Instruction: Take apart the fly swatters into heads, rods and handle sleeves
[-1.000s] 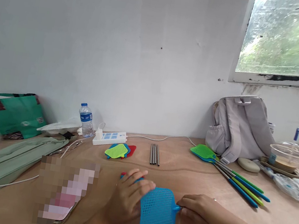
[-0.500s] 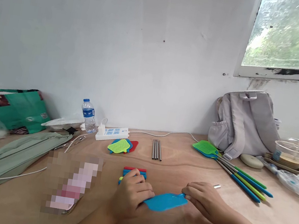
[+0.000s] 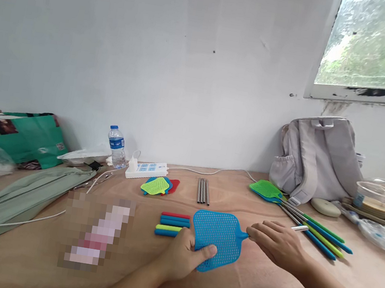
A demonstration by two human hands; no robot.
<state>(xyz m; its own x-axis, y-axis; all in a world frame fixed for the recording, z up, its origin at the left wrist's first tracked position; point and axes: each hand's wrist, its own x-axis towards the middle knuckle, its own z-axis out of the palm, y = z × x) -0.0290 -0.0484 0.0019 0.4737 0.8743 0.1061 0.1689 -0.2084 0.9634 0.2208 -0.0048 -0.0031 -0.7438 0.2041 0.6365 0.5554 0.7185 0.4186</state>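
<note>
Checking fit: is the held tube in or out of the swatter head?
Cannot tell: the right hand hides where tube and swatter head would meet.

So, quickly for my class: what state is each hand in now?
Left hand: closed on the blue mesh swatter head, thumb on top.
Right hand: closed around a metal rod, one end sticking out.

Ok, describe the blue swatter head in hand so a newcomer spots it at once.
Start at the wooden table and move to its near middle. There the left hand grips the blue swatter head, a mesh paddle with its narrow neck towards the right hand. It alone is held up; the other swatter heads lie on the table.
</note>
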